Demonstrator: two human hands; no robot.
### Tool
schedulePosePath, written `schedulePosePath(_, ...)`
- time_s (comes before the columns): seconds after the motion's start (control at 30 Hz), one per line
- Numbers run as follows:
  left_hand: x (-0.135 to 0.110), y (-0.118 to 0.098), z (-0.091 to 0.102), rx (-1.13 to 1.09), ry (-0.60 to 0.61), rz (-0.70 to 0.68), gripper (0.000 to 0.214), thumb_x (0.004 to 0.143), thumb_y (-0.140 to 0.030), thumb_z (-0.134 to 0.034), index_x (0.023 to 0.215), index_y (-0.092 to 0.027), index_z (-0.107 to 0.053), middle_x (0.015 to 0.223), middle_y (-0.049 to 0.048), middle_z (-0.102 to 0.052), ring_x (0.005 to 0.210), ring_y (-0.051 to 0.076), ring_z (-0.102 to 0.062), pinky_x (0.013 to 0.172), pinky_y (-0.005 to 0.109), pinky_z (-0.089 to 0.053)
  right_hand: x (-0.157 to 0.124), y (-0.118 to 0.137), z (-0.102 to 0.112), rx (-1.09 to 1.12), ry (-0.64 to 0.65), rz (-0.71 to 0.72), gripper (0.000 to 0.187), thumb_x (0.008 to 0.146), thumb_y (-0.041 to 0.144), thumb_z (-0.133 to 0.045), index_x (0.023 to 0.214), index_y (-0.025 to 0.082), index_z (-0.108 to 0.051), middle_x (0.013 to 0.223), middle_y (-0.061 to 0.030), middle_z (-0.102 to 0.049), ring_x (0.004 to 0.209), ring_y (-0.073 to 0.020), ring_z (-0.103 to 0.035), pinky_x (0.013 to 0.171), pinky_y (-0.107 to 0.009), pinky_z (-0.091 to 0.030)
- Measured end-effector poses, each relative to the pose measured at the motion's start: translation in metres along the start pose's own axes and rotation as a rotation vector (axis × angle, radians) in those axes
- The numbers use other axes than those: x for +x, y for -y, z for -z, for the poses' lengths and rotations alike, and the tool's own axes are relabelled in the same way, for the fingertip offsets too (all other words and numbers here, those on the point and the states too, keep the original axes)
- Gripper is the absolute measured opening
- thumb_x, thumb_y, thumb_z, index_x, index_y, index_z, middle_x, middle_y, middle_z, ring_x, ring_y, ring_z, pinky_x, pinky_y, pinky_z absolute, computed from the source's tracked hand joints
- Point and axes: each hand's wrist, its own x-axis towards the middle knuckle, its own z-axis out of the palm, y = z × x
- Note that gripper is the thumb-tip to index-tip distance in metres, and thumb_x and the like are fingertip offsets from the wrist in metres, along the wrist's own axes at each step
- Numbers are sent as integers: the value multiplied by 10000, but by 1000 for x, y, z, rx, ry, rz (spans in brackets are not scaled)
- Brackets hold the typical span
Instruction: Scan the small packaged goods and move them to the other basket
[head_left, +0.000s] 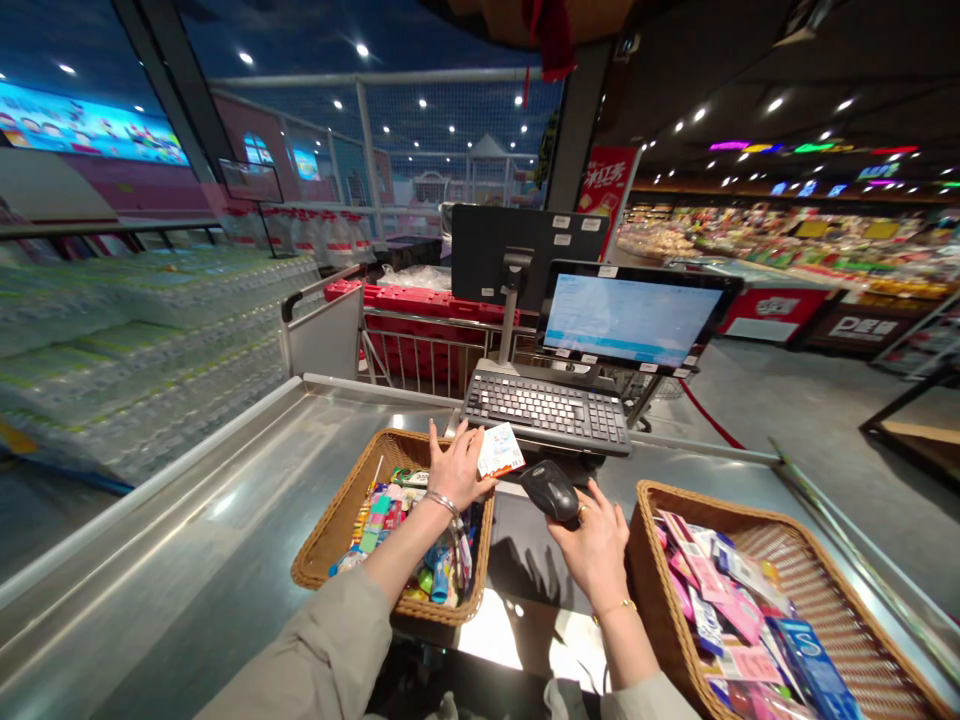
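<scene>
Pinched between the fingers of the left hand [454,470], a small white packet [500,451] is held above the near-left wicker basket [330,540], while a black barcode scanner [550,490] is gripped by the right hand [596,540] just right of it, near the keyboard [546,410].

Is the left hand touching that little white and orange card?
Touching. The head view shows the left hand pinching the small white and orange card between thumb and fingers.
</scene>
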Motion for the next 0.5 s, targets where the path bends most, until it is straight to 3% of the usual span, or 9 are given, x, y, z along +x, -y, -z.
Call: schedulePosePath(0.5, 3, -6, -1, -1, -16, -14, 802, 786, -497, -664, 1461, -167, -386, 1362, 165, -559, 1395, 386, -358, 1137, 660, 169, -3, -1, 2, 13, 19, 4, 269, 714, 314, -569, 934, 234, -703, 1167, -51, -701, 1349, -292, -410, 1124, -549, -156)
